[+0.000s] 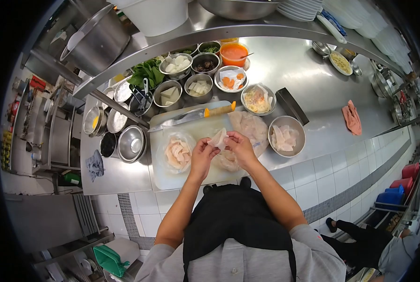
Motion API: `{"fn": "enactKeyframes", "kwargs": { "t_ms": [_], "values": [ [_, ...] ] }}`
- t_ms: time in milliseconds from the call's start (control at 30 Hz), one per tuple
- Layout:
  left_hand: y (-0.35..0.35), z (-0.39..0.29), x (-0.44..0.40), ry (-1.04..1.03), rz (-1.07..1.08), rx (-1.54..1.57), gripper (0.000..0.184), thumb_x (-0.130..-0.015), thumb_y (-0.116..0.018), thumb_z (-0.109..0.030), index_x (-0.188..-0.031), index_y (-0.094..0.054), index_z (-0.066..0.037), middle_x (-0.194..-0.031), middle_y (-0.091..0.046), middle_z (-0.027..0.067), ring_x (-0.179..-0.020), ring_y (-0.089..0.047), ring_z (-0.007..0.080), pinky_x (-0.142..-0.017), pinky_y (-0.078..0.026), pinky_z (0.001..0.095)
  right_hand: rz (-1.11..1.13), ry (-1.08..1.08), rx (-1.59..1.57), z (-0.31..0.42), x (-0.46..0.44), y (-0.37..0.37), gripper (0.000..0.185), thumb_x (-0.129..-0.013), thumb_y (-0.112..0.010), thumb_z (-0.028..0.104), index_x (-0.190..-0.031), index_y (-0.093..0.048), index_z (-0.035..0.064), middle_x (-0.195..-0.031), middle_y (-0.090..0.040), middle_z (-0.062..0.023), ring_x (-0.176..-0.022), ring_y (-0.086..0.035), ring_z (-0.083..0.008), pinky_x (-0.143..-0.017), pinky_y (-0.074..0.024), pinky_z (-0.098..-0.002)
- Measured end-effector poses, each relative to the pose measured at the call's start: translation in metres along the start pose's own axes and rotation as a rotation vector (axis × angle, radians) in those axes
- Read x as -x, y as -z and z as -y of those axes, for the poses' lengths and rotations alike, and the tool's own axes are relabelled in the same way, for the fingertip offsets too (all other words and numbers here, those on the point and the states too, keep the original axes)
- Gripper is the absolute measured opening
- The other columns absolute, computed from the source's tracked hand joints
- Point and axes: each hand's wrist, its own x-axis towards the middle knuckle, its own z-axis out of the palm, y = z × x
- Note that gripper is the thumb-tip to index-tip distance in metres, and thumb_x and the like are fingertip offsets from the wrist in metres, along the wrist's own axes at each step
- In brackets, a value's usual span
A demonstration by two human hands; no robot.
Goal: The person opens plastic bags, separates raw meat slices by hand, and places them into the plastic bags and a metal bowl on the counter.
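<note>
Between my two hands is a thin pale slice of raw meat (218,138); whether it is chicken or fish I cannot tell. My left hand (204,154) pinches its left edge, and my right hand (241,148) pinches the right edge. Both are over the white cutting board (165,176). To the left lies a plastic bag with pinkish slices (178,153). Under and right of my hands are more bags of pale slices (251,129). A metal bowl of similar slices (285,137) stands to the right. Behind my hands lies a knife with a yellow handle (220,110).
Bowls of ingredients, including tofu-like blocks (170,95) and an orange sauce (234,53), stand behind the board. A metal shelf (210,30) crosses above the counter. Stacked metal bowls (132,143) are at left, a pink cloth (352,117) at right. Another person (365,244) is at lower right.
</note>
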Motion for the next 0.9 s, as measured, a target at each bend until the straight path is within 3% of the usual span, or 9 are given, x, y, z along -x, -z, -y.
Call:
{"fn": "enactKeyframes", "kwargs": {
  "t_ms": [167, 267, 400, 533, 633, 700, 800, 833, 900],
  "values": [
    [-0.015, -0.008, 0.006, 0.015, 0.077, 0.022, 0.025, -0.094, -0.059, -0.009, -0.117, -0.048, -0.009, -0.108, -0.059, 0.0044, -0.099, -0.059, 0.0135, -0.081, -0.050, 0.0302, 0.102, 0.007, -0.196, 0.006, 0.008, 0.006, 0.016, -0.091, -0.057, 0.006, -0.106, -0.060, 0.0026, -0.098, -0.063, -0.0031, -0.090, -0.059, -0.0113, -0.084, -0.0469, -0.0282],
    [-0.020, -0.014, -0.002, 0.052, 0.039, -0.134, 0.030, -0.093, -0.061, -0.010, -0.121, -0.050, -0.010, -0.111, -0.058, 0.0028, -0.101, -0.057, 0.0120, -0.079, -0.048, 0.0288, 0.177, 0.054, -0.217, 0.007, 0.012, 0.011, 0.014, -0.088, -0.054, 0.004, -0.101, -0.059, 0.0033, -0.097, -0.061, -0.0022, -0.090, -0.057, -0.0109, -0.084, -0.0449, -0.0282],
    [-0.024, -0.021, -0.006, 0.040, 0.190, -0.255, 0.036, -0.092, -0.060, -0.007, -0.127, -0.053, -0.008, -0.110, -0.058, 0.0033, -0.099, -0.057, 0.0110, -0.079, -0.046, 0.0267, 0.274, 0.058, -0.299, 0.002, 0.010, 0.023, 0.014, -0.084, -0.051, 0.002, -0.096, -0.057, 0.0058, -0.095, -0.059, -0.0019, -0.091, -0.056, -0.0110, -0.085, -0.0436, -0.0275],
    [-0.032, -0.014, -0.006, -0.049, 0.220, -0.336, 0.036, -0.091, -0.054, -0.001, -0.127, -0.053, -0.005, -0.110, -0.060, 0.0044, -0.097, -0.057, 0.0107, -0.079, -0.046, 0.0253, 0.222, 0.054, -0.474, 0.017, 0.026, 0.013, 0.018, -0.088, -0.053, 0.006, -0.105, -0.058, 0.0064, -0.097, -0.058, -0.0018, -0.092, -0.056, -0.0114, -0.085, -0.0438, -0.0282],
    [-0.035, -0.008, -0.003, -0.062, 0.252, -0.250, 0.036, -0.091, -0.051, 0.001, -0.127, -0.053, -0.004, -0.109, -0.061, 0.0054, -0.096, -0.058, 0.0113, -0.079, -0.045, 0.0242, 0.136, 0.026, -0.258, 0.017, 0.024, 0.018, 0.028, -0.093, -0.057, 0.011, -0.121, -0.057, 0.0074, -0.102, -0.058, -0.0005, -0.096, -0.056, -0.0112, -0.084, -0.0460, -0.0303],
    [-0.036, -0.007, -0.003, -0.075, 0.227, -0.240, 0.036, -0.090, -0.053, 0.001, -0.126, -0.053, -0.003, -0.109, -0.062, 0.0069, -0.097, -0.059, 0.0124, -0.082, -0.047, 0.0248, 0.216, 0.104, 0.098, 0.013, 0.018, 0.026, 0.040, -0.094, -0.062, 0.014, -0.132, -0.052, 0.0063, -0.104, -0.058, 0.0004, -0.099, -0.056, -0.0100, -0.082, -0.0485, -0.0293],
    [-0.038, -0.006, -0.005, -0.101, 0.165, -0.295, 0.037, -0.089, -0.059, 0.000, -0.125, -0.053, -0.002, -0.106, -0.065, 0.0082, -0.100, -0.060, 0.0138, -0.084, -0.048, 0.0253, 0.162, 0.094, -0.014, 0.015, 0.027, 0.022, 0.041, -0.092, -0.066, 0.011, -0.130, -0.054, 0.0051, -0.108, -0.059, -0.0006, -0.095, -0.057, -0.0087, -0.078, -0.0496, -0.0258],
    [-0.039, -0.005, -0.004, -0.106, 0.168, -0.309, 0.037, -0.089, -0.062, -0.001, -0.125, -0.053, -0.001, -0.106, -0.065, 0.0081, -0.099, -0.060, 0.0138, -0.084, -0.048, 0.0253, 0.090, 0.101, 0.155, 0.015, 0.028, 0.017, 0.034, -0.091, -0.067, 0.012, -0.123, -0.059, 0.0034, -0.104, -0.063, -0.0017, -0.086, -0.059, -0.0082, -0.074, -0.0500, -0.0239],
    [-0.040, -0.001, -0.004, -0.127, 0.186, -0.348, 0.041, -0.087, -0.069, -0.005, -0.125, -0.053, -0.002, -0.104, -0.066, 0.0075, -0.097, -0.061, 0.0130, -0.084, -0.048, 0.0250, 0.019, 0.120, 0.253, 0.029, 0.038, 0.012, 0.029, -0.092, -0.067, 0.013, -0.118, -0.062, 0.0028, -0.101, -0.065, -0.0016, -0.083, -0.059, -0.0077, -0.071, -0.0500, -0.0240]
  ]
}}
